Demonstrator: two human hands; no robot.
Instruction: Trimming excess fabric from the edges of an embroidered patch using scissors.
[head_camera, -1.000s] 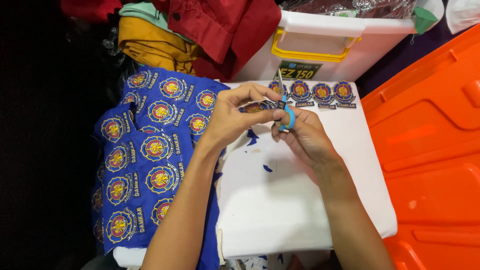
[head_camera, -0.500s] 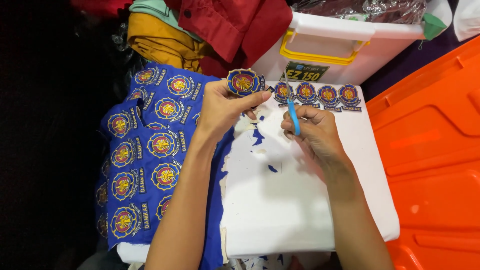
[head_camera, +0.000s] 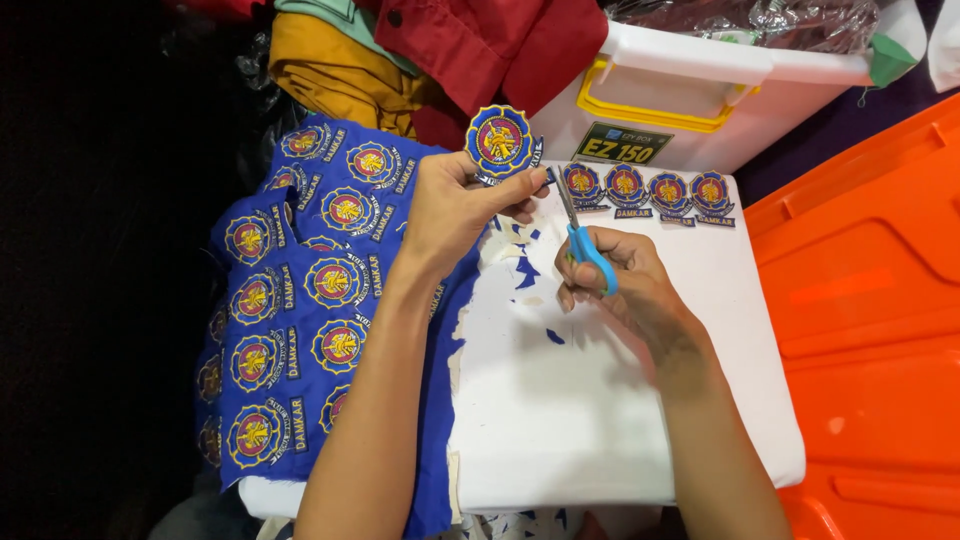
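- Nearest the camera, the white bench (head_camera: 560, 420) carries a scatter of small blue offcuts (head_camera: 525, 270) just ahead of the forearms
- Right hand (head_camera: 610, 285) has its grip closed through the blue-handled scissors (head_camera: 585, 245); a second ago the blades worked at the patch between both hands, now they point up and away, tips just short of it, with the hand drawn slightly back
- Left hand (head_camera: 455, 205) pinches the round embroidered patch (head_camera: 500, 140) by its lower edge, grip narrow on it; it has lifted clear of the bench and sits higher and farther out than before, face to the camera
- Reading: the patch looks freed from its backing, the cut round this one seemingly finished
- Left of the arms, the blue cloth sheet (head_camera: 290, 310) of uncut emblems hangs over the bench edge
- Farther out, four cut patches (head_camera: 645, 190) lie in a row at the back edge, unchanged
- Beyond them a white storage box (head_camera: 720, 90) with yellow handle; folded red and mustard garments (head_camera: 400, 50) farthest
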